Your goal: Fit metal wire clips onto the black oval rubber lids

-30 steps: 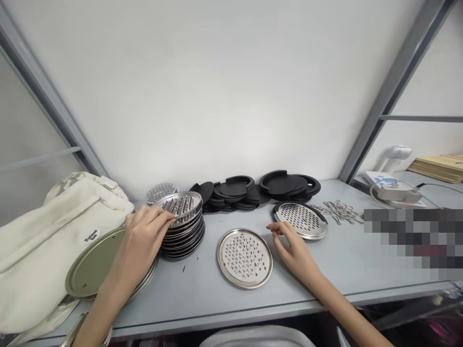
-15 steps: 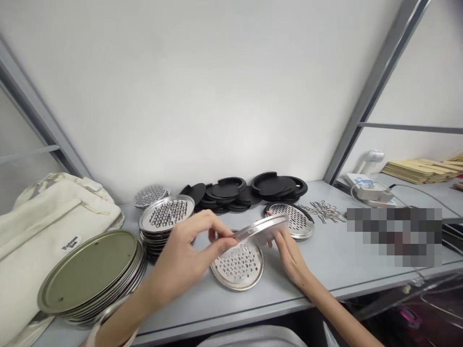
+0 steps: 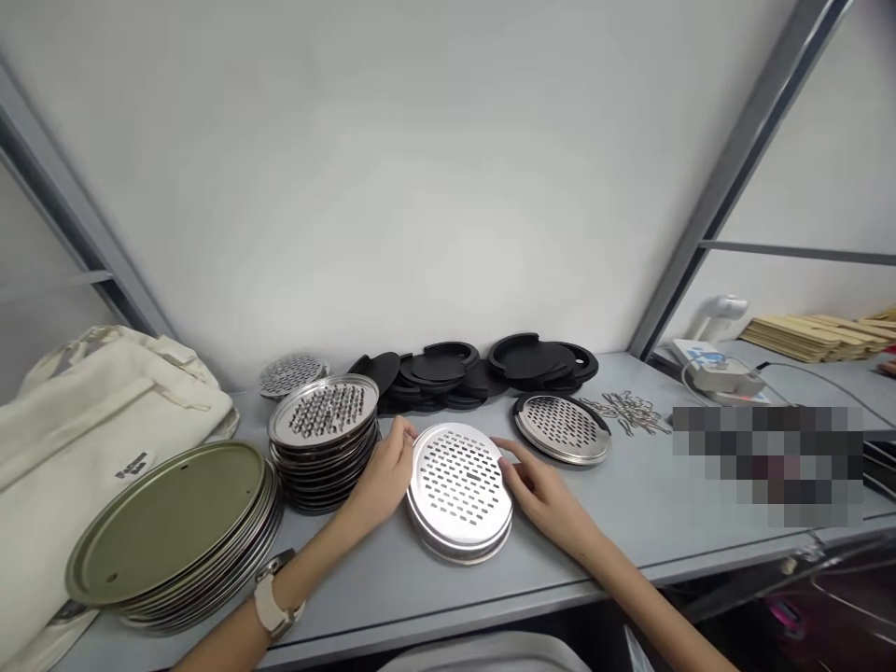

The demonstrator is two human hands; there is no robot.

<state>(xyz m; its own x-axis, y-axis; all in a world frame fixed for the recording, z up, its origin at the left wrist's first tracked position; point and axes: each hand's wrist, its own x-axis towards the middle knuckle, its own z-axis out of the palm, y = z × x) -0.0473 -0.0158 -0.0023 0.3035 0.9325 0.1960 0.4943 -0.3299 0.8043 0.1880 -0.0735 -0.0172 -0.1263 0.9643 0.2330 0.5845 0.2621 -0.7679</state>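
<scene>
A round silver grater disc (image 3: pixel 460 485) with slotted holes lies on top of another metal disc on the grey table, near the front centre. My left hand (image 3: pixel 389 467) has its fingers at the disc's left edge. At the right edge, my right hand (image 3: pixel 542 485) touches the rim with thumb and forefinger. A tall stack of grater discs (image 3: pixel 326 415) stands left of my left hand. Right of my right hand lies another perforated disc (image 3: pixel 564 425) with a black rim piece.
Black round parts (image 3: pixel 441 364) are piled along the wall. Olive-green plates (image 3: pixel 172 518) are stacked at the left beside a white cloth bag (image 3: pixel 91 411). Small metal clips (image 3: pixel 628 411), a white device (image 3: pixel 714 369) and wooden pieces (image 3: pixel 805 336) lie to the right.
The disc that was held tilted in the air now lies on the lower disc, slotted face up. My left hand has moved back to its left edge, and my right hand rests at its right edge.
</scene>
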